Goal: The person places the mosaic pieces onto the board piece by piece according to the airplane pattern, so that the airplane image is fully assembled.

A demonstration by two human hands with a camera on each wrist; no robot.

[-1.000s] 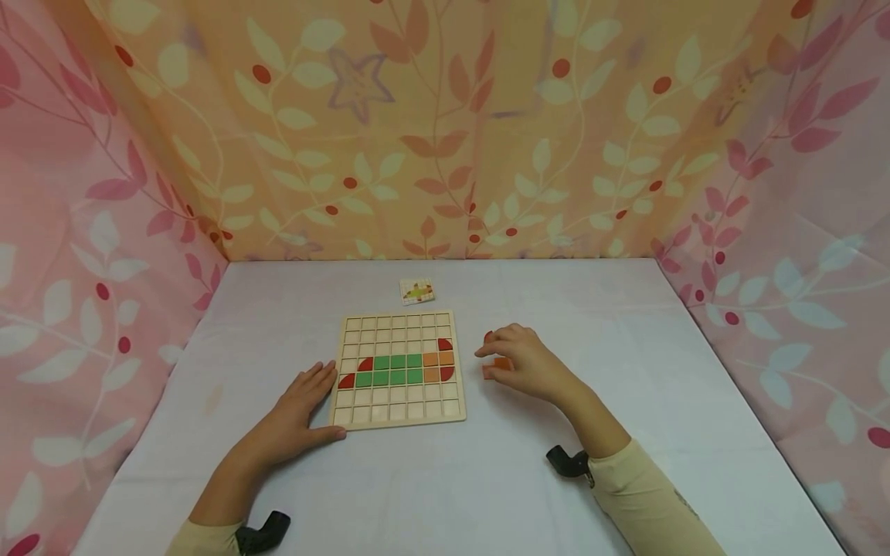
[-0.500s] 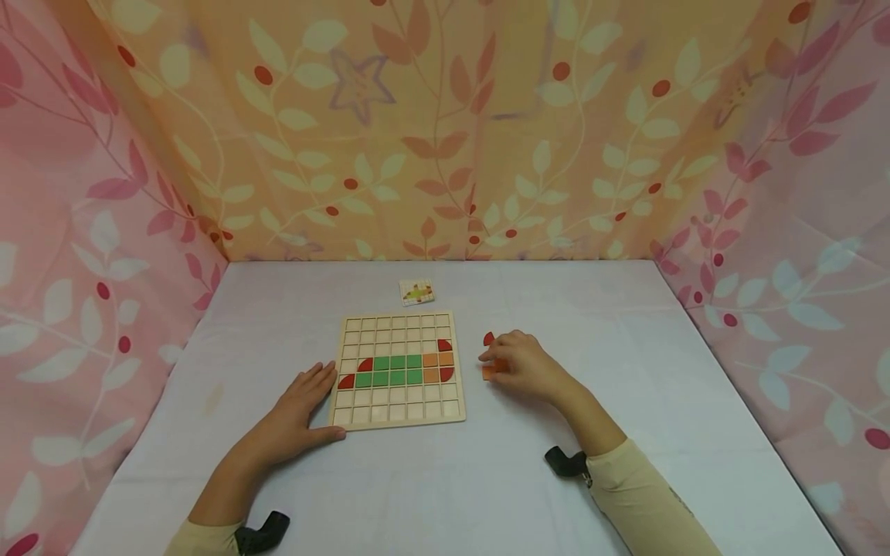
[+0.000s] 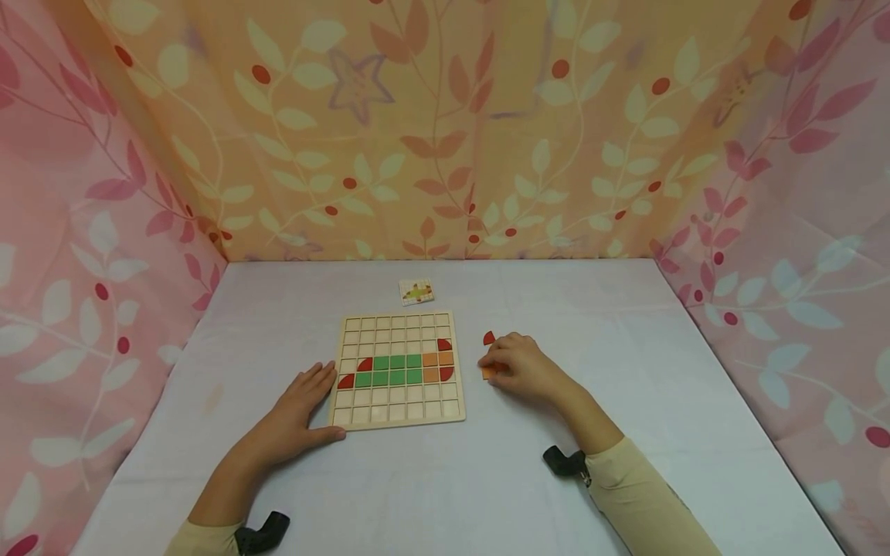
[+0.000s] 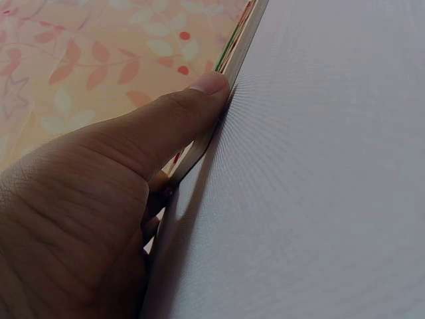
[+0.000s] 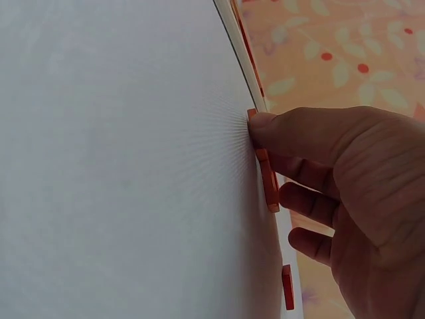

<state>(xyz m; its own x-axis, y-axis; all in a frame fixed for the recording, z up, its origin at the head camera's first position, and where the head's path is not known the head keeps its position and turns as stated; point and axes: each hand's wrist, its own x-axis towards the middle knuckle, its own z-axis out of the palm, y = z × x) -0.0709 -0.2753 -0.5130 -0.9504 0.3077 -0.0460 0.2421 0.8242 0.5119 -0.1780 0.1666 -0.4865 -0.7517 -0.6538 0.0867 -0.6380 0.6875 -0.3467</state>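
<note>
A square wooden grid board (image 3: 403,423) lies on the white table, with rows of green tiles (image 3: 389,377), orange tiles (image 3: 431,374) and red rounded tiles (image 3: 346,381) set in its cells. My left hand (image 3: 299,409) rests at the board's left corner, fingers straight along the side and thumb (image 4: 211,83) against the front edge. Right of the board, my right hand (image 3: 520,367) pinches a small orange tile (image 3: 489,373) at the table surface. More orange tiles (image 5: 269,183) lie under its fingers in the right wrist view, partly hidden. A loose red tile (image 3: 489,337) lies just beyond them.
Behind the board is a small picture card (image 3: 416,292) with a coloured grid pattern. Patterned curtains (image 3: 445,154) enclose the table's back and sides. Each wrist wears a black camera mount (image 3: 565,462).
My right hand has lowered onto the orange tiles and its fingers have closed together at one, uncovering the red tile behind. The left hand and the board have stayed in place.
</note>
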